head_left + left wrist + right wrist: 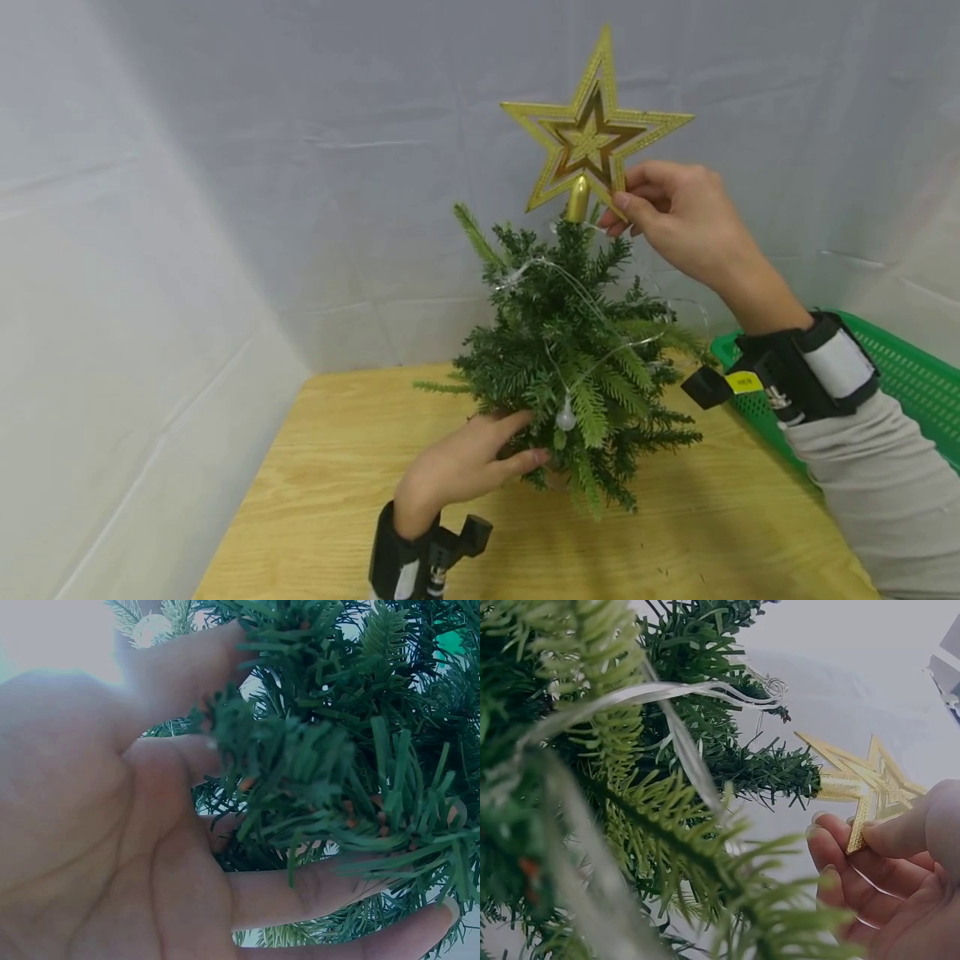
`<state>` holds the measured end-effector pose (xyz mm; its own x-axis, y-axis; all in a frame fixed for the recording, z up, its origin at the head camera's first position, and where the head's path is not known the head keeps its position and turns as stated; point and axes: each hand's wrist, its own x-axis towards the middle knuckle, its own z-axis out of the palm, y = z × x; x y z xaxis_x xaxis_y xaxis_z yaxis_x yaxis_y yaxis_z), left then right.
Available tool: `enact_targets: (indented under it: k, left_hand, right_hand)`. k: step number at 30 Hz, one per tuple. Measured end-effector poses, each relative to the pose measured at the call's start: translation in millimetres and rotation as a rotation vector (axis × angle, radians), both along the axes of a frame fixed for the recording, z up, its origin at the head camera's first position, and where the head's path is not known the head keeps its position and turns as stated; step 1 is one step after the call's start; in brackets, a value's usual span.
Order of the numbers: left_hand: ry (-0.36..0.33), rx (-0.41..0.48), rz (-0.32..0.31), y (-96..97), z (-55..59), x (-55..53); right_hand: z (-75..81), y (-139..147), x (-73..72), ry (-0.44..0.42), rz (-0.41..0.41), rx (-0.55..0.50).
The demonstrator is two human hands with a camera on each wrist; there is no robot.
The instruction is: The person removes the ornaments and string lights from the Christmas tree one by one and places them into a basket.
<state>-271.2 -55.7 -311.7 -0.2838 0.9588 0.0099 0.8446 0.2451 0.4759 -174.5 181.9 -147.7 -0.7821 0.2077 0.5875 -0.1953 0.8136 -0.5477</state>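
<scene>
A green artificial Christmas tree (555,350) stands upright on the table. On its tip sits a gold star tree topper (591,142), its short tube (840,786) fitted over or right at the top twig. My right hand (678,217) pinches the star's lower right point between thumb and fingers. Low on the left side, my left hand (468,462) reaches into the branches with fingers spread. The left wrist view shows those fingers (300,889) fairly straight among the needles, with some fingertips hidden. A clear string light wire (577,287) winds round the tree, with a round bulb (566,414) hanging in front.
A green plastic basket (900,367) stands at the right, behind my right forearm. The wooden table (330,467) meets pale sheeting (375,208) at the back and left. A few loose needles lie on the table toward the front right.
</scene>
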Motion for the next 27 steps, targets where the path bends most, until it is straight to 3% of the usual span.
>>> enact_targets:
  k: [9,27]
  left_hand:
    - [0.013,0.015,-0.003,0.0,0.5,-1.6]
    - [-0.001,-0.003,-0.001,2.7,2.3,-1.0]
  right_hand:
    - [6.3,-0.7,-1.7,0.045,0.009,0.035]
    - [8.6,5.8,-0.8,0.121,-0.006,-0.005]
